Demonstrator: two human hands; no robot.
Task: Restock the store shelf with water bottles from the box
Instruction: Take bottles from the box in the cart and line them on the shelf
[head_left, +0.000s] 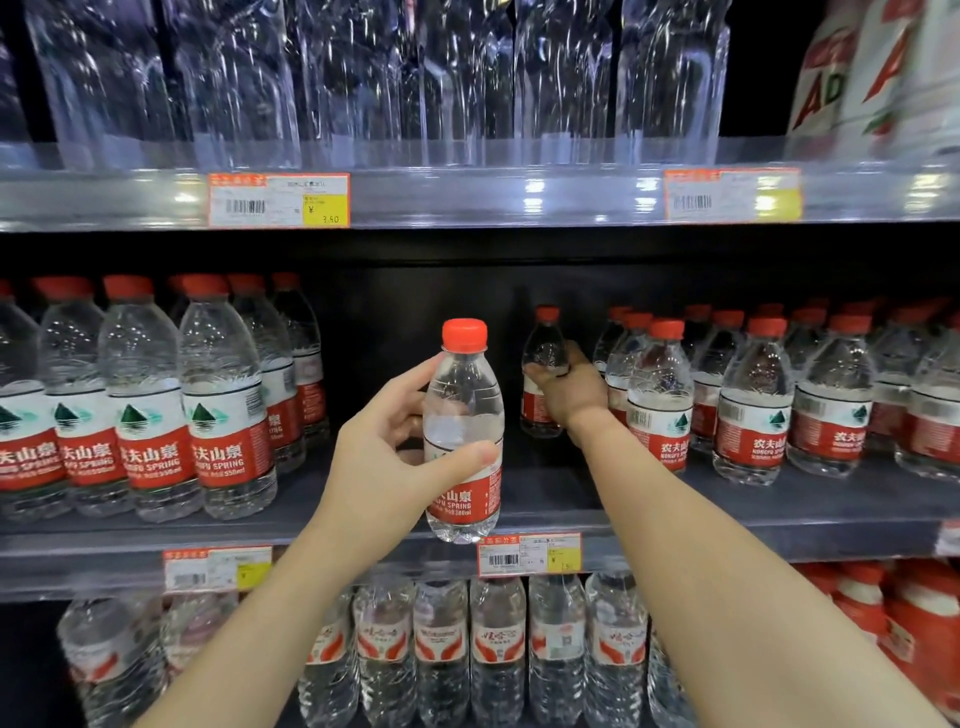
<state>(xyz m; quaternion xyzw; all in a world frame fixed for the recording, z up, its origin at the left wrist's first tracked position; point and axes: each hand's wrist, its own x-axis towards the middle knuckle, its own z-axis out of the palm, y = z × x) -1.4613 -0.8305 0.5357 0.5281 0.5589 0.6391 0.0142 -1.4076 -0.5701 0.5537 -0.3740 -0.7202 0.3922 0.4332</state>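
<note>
The left hand grips a small water bottle with a red cap, thumb across the front of its label and fingers curled behind it. It holds the bottle upright in front of the middle shelf, the base hanging level with the shelf's near edge, just above a price tag. The right hand reaches far into the dark gap in the middle of that shelf and is closed round a second small bottle, which stands upright near the back. The fingers wrap its upper body, and its red cap shows above them. Whether its base rests on the shelf cannot be told. To the left of the gap stands a block of larger bottles with red caps and red and white labels, set in rows from near to far. To the right of the gap are rows of small bottles of the same kind as the two in the hands, and the nearest of them is just beside the right wrist. The shelf above carries tall clear bottles and an orange-edged price label on its front rail. The shelf below holds bottles with red and white labels, with red packs at the far right.
</note>
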